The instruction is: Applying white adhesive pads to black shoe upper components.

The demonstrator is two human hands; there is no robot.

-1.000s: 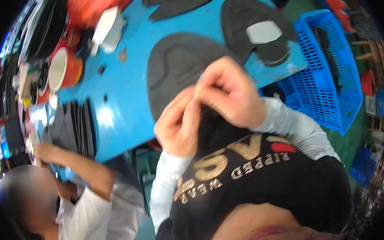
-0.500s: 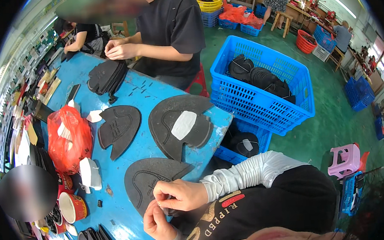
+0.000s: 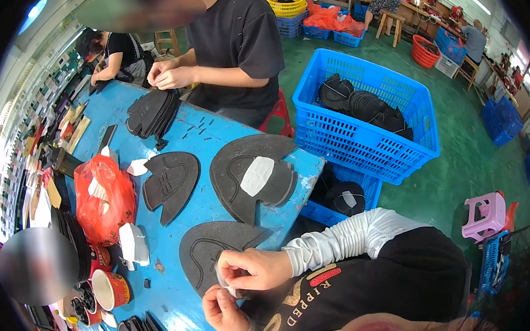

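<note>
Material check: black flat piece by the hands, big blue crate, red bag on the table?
Black flat piece: matte, probably fabric or synthetic sheet; dull surface with curved lines, exact material unclear.
Big blue crate: likely moulded plastic, smooth with a slight sheen; regular openings through its walls.
Red bag: looks like thin plastic film, shiny; crumpled, with highlights along its folds.

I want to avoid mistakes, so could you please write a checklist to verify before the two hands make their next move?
1. Bare left hand and bare right hand both visible: ok.
2. Anything pinched between the hands identified: cannot tell; too small.
3. Flat, dark-grey, curved piece on the blue table fully visible: not ok; right hand covers part.
4. White oblong patch resting on the neighbouring dark notched piece: ok.
5. Blue perforated plastic crate beside the table: ok; black pieces inside.
</note>
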